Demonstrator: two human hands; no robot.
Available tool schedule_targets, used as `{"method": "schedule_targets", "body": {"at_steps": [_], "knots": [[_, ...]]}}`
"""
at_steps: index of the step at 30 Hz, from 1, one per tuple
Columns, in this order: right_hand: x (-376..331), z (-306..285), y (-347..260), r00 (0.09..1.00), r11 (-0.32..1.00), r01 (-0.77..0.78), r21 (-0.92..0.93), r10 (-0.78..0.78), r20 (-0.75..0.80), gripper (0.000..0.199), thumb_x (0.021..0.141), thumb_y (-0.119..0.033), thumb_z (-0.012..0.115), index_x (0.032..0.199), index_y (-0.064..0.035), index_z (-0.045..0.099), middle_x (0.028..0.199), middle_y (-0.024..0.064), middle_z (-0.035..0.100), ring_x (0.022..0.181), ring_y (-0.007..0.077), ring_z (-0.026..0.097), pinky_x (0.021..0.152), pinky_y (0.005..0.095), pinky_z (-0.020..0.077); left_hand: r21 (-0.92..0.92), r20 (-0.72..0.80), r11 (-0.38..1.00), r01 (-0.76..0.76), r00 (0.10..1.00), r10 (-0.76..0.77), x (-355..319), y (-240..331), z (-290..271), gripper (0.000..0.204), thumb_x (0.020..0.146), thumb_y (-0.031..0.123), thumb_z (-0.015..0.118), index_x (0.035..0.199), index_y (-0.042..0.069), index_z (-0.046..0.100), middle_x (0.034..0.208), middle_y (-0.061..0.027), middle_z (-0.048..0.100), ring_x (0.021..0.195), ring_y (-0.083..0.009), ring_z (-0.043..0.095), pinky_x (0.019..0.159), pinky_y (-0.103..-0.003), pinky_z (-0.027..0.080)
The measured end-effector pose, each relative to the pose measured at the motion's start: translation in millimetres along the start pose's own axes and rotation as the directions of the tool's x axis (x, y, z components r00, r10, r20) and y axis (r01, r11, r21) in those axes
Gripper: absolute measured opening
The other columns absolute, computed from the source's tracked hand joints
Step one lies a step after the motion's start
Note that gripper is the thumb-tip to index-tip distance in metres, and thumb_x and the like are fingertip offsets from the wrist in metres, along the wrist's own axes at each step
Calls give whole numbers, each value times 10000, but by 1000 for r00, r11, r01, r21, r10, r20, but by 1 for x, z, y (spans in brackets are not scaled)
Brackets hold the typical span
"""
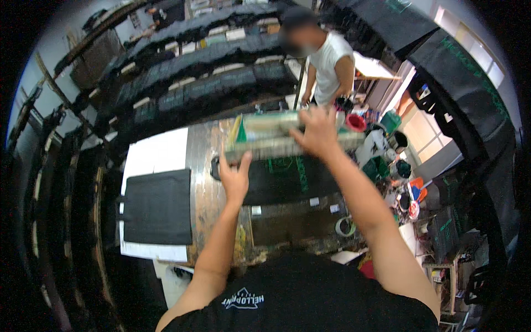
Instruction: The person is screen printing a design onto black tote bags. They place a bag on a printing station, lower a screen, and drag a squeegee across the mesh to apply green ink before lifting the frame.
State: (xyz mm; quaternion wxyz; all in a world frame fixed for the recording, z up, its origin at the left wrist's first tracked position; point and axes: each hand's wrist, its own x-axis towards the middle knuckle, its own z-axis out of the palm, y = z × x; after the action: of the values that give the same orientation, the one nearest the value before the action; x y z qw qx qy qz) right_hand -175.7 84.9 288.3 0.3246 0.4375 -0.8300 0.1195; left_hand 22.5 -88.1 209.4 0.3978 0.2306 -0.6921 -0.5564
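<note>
A screen-printing frame [260,147] with a pale, blurred near bar is lifted and tilted up over the work table. My left hand [234,176] grips its near left corner, thumb on the front side. Near the right part of the frame my right hand [319,133] is closed over its edge; motion blur hides whether it holds anything more. Beneath the frame lies a black fabric piece [276,185] with green print on it. Another flat black fabric piece [157,207] rests on white sheets [157,150] to the left.
The worn table [206,227] carries small white tabs and a tape roll [345,226]. Pots and a red bowl [355,122] crowd its right side. A person in a white top [333,69] stands beyond. Racks draped with black printed pieces [193,97] line the back and left.
</note>
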Motion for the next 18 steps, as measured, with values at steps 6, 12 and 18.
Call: {"method": "schedule_targets", "body": {"at_steps": [6,12,18], "knots": [[73,-5,20,996,999,-7,49,2,90,534,929,-567,608,1154,-91,697,1000,138,682,1039,305,627,884,492,383,303,-13,943,-138,989,149,12,-78,-1,1019,879,436,804,1563,-94,266,1441,-346,476,1270,-405,526,1055,-471,426],[108,-6,27,992,995,-55,82,46,115,527,929,-558,620,1125,-75,704,1001,143,692,1046,313,635,917,487,387,813,17,525,253,890,-456,-92,-189,-17,984,818,296,841,1526,-92,279,1295,-355,514,1180,-502,539,1028,-523,449],[135,-2,36,990,993,-60,98,47,131,533,920,-577,618,1028,-64,710,965,157,708,1017,325,651,887,497,391,726,36,582,366,825,-563,-72,-186,0,714,854,186,769,1428,-67,429,1096,-313,670,1039,-463,662,915,-542,517]]}}
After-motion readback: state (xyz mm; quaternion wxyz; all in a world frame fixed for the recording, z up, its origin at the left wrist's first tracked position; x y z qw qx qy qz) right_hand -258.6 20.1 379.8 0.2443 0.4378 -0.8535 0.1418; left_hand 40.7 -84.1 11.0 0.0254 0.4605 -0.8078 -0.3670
